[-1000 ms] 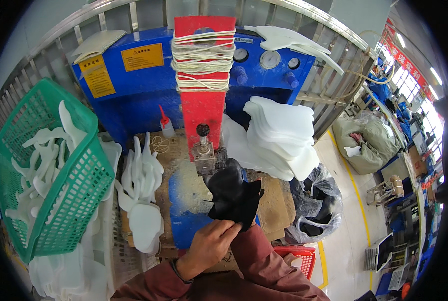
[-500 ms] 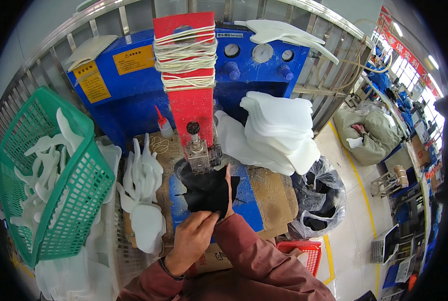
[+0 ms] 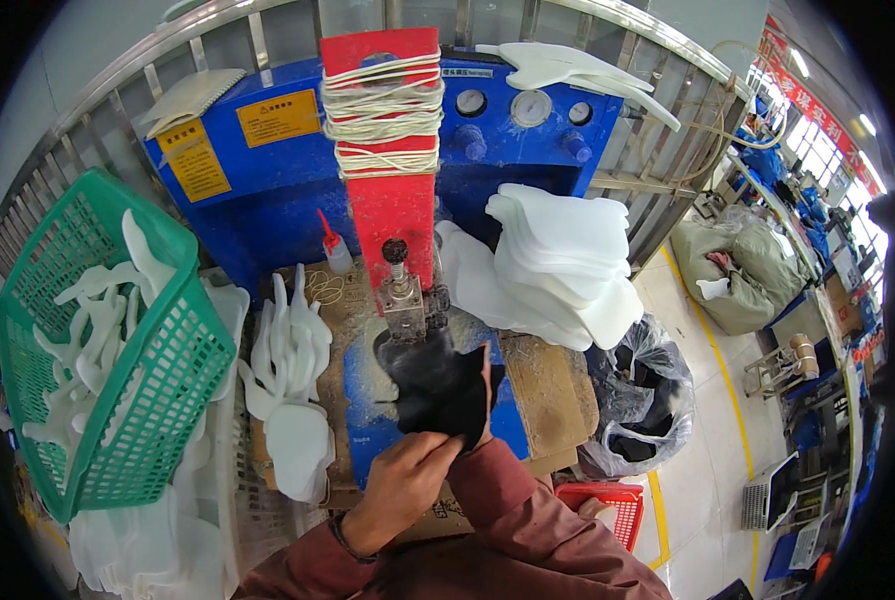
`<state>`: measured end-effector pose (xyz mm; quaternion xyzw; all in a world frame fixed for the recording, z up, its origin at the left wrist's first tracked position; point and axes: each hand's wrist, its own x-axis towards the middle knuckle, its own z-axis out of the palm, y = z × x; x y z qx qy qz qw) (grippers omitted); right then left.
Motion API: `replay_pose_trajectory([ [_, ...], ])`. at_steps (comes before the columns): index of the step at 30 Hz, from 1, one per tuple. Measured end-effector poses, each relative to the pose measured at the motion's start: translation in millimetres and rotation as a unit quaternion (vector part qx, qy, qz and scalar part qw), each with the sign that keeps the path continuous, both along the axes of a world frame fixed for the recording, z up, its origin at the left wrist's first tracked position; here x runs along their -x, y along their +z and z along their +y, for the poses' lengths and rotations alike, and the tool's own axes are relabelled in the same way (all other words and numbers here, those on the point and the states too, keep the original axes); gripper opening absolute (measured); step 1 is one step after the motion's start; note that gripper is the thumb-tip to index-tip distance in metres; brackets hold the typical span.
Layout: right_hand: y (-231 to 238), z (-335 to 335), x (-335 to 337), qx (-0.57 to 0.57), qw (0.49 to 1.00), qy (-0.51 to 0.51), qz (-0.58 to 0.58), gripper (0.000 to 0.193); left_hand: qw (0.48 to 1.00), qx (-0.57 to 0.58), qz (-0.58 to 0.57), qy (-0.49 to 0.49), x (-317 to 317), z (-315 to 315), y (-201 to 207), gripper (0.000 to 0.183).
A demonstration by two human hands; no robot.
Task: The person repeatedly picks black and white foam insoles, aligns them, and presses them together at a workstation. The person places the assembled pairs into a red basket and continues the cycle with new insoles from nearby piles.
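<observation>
A soft black sheet of material (image 3: pixel 435 385) lies under the metal head (image 3: pixel 405 308) of a machine with a red arm (image 3: pixel 392 215). Its near edge is pinched between the thumb and fingers of my left hand (image 3: pixel 404 487). My right hand (image 3: pixel 486 385) is at the sheet's right side, mostly hidden beneath it; only a strip of finger shows along the edge. Below the sheet is a blue plate (image 3: pixel 512 420), dusted with pale powder at the left. Where the sheet meets the machine head is hard to make out.
White curved pieces fill a green basket (image 3: pixel 157 430) at left. More white pieces lie beside the plate (image 3: pixel 299 450) and in a stack (image 3: pixel 557 260) behind right. A red-tipped bottle (image 3: pixel 337 252) stands near the blue housing. A plastic bag (image 3: pixel 657 400) and red basket (image 3: pixel 622 510) are at right.
Both hands have drawn the black sheet slightly right and toward me, and its outline has turned. My right fingers are more covered by it. The whole view has shifted a little.
</observation>
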<state>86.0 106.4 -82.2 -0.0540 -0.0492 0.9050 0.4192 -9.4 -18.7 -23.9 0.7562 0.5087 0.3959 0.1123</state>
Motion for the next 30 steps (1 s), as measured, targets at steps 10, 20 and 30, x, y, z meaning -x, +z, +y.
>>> replay_pose_trajectory([
  [10, -4, -6, -22, -0.12, 0.989, 0.018, 0.088, 0.087, 1.0, -0.004, 0.016, -0.013, -5, -7, 4, 0.031],
  [20, 22, -6, -24, -0.025, 0.996, -0.066, -0.044, 0.085, 0.994, -0.016, 0.068, 0.079, 51, -37, -2, 0.035],
  [30, 20, -3, -38, -0.099, 0.992, -0.063, 0.049, 0.074, 0.951, 0.098, 0.034, 0.29, 143, -64, -24, 0.022],
])
